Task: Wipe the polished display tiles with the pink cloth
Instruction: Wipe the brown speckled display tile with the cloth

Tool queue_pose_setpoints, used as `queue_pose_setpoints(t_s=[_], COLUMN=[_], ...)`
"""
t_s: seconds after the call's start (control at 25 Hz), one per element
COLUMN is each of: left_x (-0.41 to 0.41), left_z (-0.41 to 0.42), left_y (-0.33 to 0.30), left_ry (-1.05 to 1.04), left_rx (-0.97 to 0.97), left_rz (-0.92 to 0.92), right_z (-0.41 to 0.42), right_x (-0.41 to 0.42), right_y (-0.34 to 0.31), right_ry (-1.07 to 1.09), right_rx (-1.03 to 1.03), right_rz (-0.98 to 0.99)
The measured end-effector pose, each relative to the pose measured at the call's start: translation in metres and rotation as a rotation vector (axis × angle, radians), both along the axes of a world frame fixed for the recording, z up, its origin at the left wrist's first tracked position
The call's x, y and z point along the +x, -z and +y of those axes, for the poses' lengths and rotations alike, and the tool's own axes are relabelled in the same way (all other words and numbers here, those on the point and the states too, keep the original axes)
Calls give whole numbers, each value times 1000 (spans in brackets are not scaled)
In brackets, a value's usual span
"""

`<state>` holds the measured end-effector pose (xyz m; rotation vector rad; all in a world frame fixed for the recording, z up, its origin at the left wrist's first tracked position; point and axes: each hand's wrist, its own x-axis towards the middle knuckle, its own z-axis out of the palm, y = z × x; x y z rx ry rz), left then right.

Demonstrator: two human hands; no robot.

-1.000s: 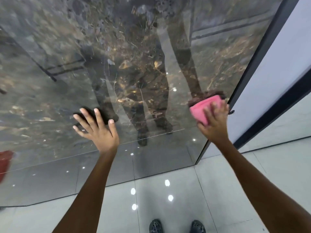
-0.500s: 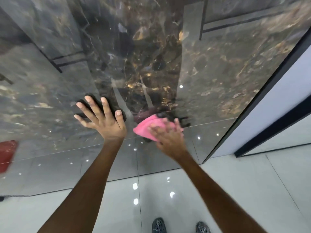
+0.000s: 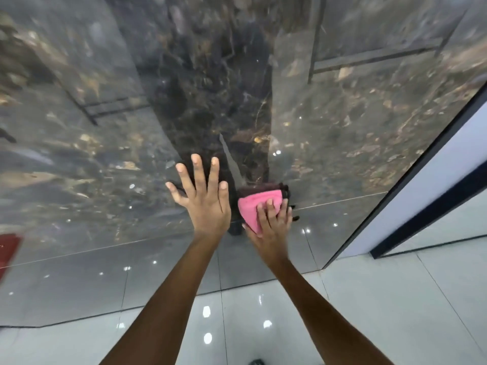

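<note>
A large polished dark marble display tile (image 3: 342, 133) stands upright in front of me, glossy and full of reflections. My left hand (image 3: 203, 196) lies flat against it with the fingers spread. Just to its right, my right hand (image 3: 272, 219) presses a folded pink cloth (image 3: 253, 206) onto the tile near its lower part, fingers straight over the cloth. The two hands are almost side by side, a narrow gap between them.
A black frame edge (image 3: 411, 164) and a white panel (image 3: 448, 164) border the tile on the right. Glossy pale floor tiles (image 3: 382, 299) lie below. A red object (image 3: 8, 248) shows at the far left edge. A shoe tip (image 3: 257, 361) peeks in at the bottom.
My right hand has swept the pink cloth leftward across the tile, from near the black frame to right beside my left hand. The left hand has stayed flat on the tile.
</note>
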<state>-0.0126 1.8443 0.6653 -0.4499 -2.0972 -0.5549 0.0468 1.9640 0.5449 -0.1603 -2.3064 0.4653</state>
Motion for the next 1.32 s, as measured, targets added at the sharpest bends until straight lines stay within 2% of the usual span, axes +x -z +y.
queue_pose_setpoints(t_s=[0.04,0.2,0.28,0.36,0.52,0.64,0.72,0.88,1.04,1.16,1.32], left_x=[4,25,44,64,115,181,232,334,420,462,512], left_z=[-4,-11,-13,-20,-44,-69,-88,-127,-172,-212,-290], left_y=[-1,-16,-28,-40,-65,-81,-83,-73,-73,-78,-75], left_ry=[15,57,133,210,246,180,100,27,-86,-168,-299], left_rx=[-12,-15,76,202,432,647,745,832,915,950,1034], left_rz=[-32,-195,-325,-473,-857,-1001,-996,-941,-960,-1007,-926], right_z=[8,-2,-10,-8,-8,-26,-44,-84,-135,-181,-261], right_x=[5,31,41,54,107,167,208,277,327,354,382], right_y=[1,-62,-93,-120,-170,-187,-188,-179,-177,-177,-179], right_ry=[-36,-56,33,135,184,98,45,-30,-146,-236,-376], right_rx=[-17,-693,-858,-955,-927,-906,-916,-911,-911,-909,-855], right_rz=[3,26,105,82,-188,-357,-400,-504,-618,-679,-757])
